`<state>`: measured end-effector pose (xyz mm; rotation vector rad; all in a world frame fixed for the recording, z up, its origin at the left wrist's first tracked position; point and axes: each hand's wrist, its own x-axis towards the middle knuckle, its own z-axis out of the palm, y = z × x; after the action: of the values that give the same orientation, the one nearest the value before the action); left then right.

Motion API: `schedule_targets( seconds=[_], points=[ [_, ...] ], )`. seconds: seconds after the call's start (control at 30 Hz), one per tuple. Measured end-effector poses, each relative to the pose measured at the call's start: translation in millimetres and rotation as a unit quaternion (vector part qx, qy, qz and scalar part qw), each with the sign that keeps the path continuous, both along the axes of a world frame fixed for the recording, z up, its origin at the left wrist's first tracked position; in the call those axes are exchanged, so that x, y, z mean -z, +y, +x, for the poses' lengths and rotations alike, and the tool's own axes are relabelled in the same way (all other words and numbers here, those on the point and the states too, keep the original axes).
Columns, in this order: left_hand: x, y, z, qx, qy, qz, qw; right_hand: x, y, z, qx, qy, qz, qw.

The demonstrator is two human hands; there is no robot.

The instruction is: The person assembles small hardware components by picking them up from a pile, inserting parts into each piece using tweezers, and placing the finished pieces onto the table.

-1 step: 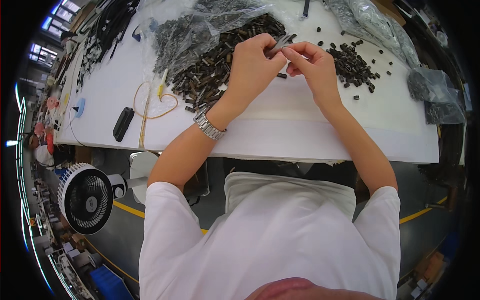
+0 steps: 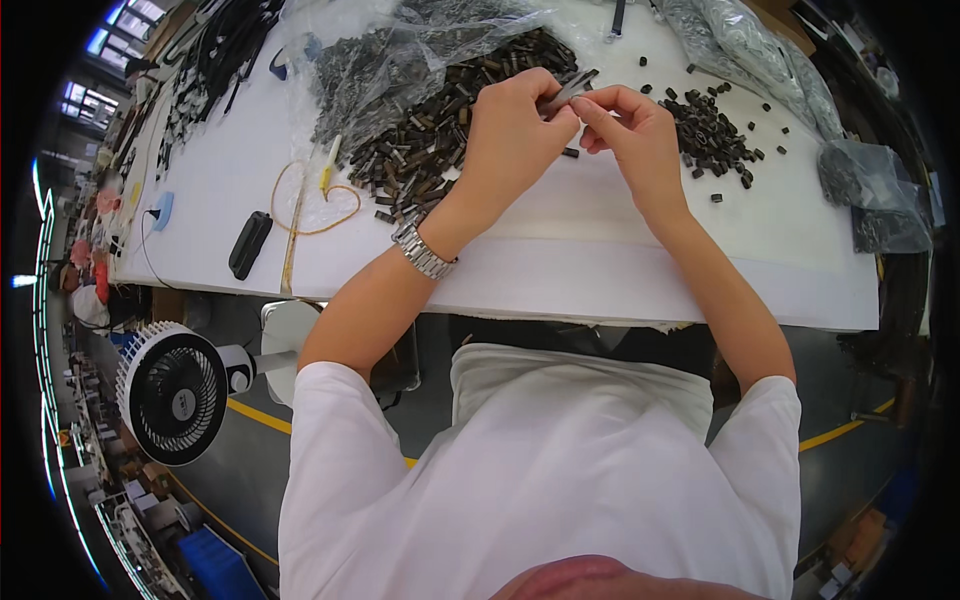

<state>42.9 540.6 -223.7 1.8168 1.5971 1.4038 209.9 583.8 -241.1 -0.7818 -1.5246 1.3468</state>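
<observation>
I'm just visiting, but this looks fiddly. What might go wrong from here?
The thin grey piece at the left hand could slip and be hard to find among the large pile of dark pieces. The wristwatch, close to that pile's near edge, might brush loose pieces. The right hand is close to the smaller pile, so a sideways move could scatter it.

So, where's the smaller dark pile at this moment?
In the head view, the smaller pile lies on the table, just right of the right hand.
</observation>
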Motion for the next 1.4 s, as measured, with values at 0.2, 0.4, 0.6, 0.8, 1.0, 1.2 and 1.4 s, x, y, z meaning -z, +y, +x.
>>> schedule_targets(
  seconds=[0.2,0.4,0.6,0.8,1.0,1.2,1.4],
  points=[
    [6,0,1,-0.017,0.091,0.077,0.993,-18,-9,3,0.09,-0.174,0.096,0.976],
    [6,-1,-1,-0.027,0.116,0.092,0.989,-12,-3,1,0.045,-0.142,0.079,0.986],
    [2,-5,2,-0.014,0.123,0.118,0.985,-4,-3,4,-0.026,-0.044,0.005,0.999],
    [7,-3,0,-0.012,0.186,0.174,0.967,1,3,12,-0.086,0.086,-0.197,0.973],
    [5,-2,-11,0.007,0.233,0.141,0.962,6,11,11,-0.119,0.031,-0.153,0.98],
    [8,-3,-8,0.01,0.243,0.143,0.959,2,7,12,-0.148,0.048,-0.187,0.97],
    [13,-1,-2,0.058,0.141,0.101,0.983,-8,4,26,-0.054,-0.06,-0.118,0.99]
  ],
)
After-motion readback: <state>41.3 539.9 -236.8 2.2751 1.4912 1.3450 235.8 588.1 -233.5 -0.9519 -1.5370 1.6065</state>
